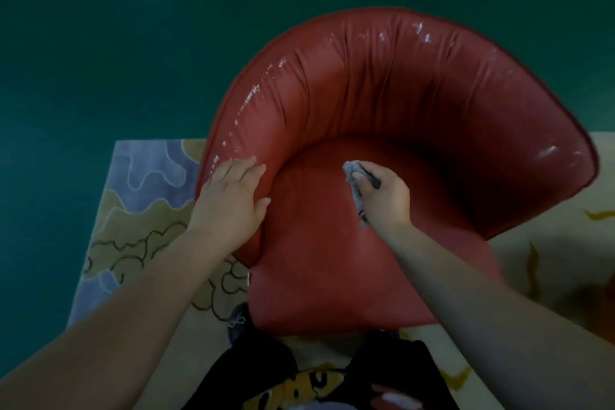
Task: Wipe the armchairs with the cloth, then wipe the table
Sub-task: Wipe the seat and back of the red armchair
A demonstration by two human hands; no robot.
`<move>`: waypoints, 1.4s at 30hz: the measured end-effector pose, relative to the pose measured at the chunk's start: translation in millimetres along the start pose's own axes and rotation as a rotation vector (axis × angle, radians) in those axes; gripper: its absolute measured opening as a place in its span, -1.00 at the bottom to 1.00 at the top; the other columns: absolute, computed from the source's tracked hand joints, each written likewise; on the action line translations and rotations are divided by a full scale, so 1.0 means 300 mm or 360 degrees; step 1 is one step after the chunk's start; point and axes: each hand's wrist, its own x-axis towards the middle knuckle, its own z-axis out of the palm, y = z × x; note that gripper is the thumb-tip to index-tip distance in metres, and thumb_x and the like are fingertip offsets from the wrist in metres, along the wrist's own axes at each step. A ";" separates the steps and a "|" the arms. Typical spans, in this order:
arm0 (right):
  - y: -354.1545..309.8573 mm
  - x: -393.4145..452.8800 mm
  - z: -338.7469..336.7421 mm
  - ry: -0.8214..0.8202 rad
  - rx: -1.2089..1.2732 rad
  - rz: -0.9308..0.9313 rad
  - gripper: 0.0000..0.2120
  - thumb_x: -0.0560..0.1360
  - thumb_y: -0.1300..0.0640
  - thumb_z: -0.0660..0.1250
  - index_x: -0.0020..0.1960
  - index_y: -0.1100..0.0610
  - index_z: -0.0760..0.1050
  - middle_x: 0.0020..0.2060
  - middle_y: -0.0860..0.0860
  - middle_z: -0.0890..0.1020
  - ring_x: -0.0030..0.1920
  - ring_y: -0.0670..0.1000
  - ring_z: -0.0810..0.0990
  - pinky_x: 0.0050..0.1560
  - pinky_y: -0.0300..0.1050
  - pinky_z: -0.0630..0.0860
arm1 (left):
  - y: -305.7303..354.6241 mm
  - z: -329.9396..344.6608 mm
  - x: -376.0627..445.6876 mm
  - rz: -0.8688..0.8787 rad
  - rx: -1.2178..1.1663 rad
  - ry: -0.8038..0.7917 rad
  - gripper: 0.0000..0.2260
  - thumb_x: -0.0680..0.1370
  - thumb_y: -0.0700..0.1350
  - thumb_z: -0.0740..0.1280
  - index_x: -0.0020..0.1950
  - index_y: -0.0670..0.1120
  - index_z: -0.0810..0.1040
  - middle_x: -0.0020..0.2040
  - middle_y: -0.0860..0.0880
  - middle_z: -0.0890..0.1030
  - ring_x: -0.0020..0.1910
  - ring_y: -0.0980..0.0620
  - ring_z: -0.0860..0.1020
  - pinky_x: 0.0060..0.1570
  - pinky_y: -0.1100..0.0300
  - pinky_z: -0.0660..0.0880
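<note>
While the right hand [386,196] squeezed the small grey cloth [355,186] in curled fingers, it pressed the cloth down on the seat of the red armchair [399,103], near the middle of the view. The left hand [233,200] lay flat with straight fingers on the chair's arm at about 9 o'clock, holding nothing.

The cloth looked soft, light and floppy, so a bunched grip in the fist seemed the best way to hold it. The chair skin was shiny and wrinkly, and likely smooth and a bit slippery, so the cloth should slide easily. The chair looked big and heavy, so it probably would not move.

The curved back rose from 9 o'clock round to 3 o'clock like a wall. The seat front at 6 o'clock was open. The patterned rug [139,210] lay underneath, with green floor [100,43] towards 12 o'clock.
</note>
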 end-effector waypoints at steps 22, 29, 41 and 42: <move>-0.244 -0.101 0.311 0.0396 0.0244 0.0286 -0.81 0.53 0.04 0.32 0.06 -0.21 0.58 -0.06 -0.24 0.63 -0.06 -0.21 0.62 -0.09 -0.13 0.62 | -0.420 -0.163 0.283 0.0169 -0.0126 -0.0336 -0.42 0.55 0.08 0.29 0.53 0.03 0.20 0.56 -0.09 0.04 0.51 -0.15 0.07 0.44 -0.04 0.09; -0.288 -0.072 0.501 0.0625 0.0259 0.0440 -0.81 0.54 0.04 0.31 0.11 -0.14 0.59 -0.02 -0.21 0.62 0.00 -0.21 0.60 0.02 -0.25 0.56 | -0.533 -0.152 0.452 0.0535 -0.0161 -0.0616 -0.42 0.51 0.02 0.39 0.48 0.03 0.26 0.57 -0.12 -0.04 0.52 -0.13 0.09 0.42 0.01 0.17; -0.379 -0.110 0.913 0.1170 0.0210 0.0530 -0.71 0.52 0.08 0.33 0.24 -0.07 0.54 0.07 -0.25 0.52 0.12 -0.31 0.48 0.20 -0.40 0.39 | -0.615 -0.119 0.621 0.1089 -0.0173 -0.0828 -0.42 0.48 0.02 0.43 0.45 -0.01 0.32 0.57 -0.11 -0.02 0.51 -0.13 0.09 0.42 0.07 0.15; -0.377 -0.102 0.947 0.1145 0.0169 0.0481 -0.70 0.52 0.09 0.34 0.25 -0.05 0.54 0.11 -0.20 0.52 0.14 -0.29 0.46 0.24 -0.36 0.37 | -0.619 -0.111 0.626 0.1097 -0.0176 -0.0795 -0.43 0.48 0.03 0.43 0.44 -0.02 0.33 0.57 -0.10 0.02 0.51 -0.12 0.10 0.42 0.07 0.15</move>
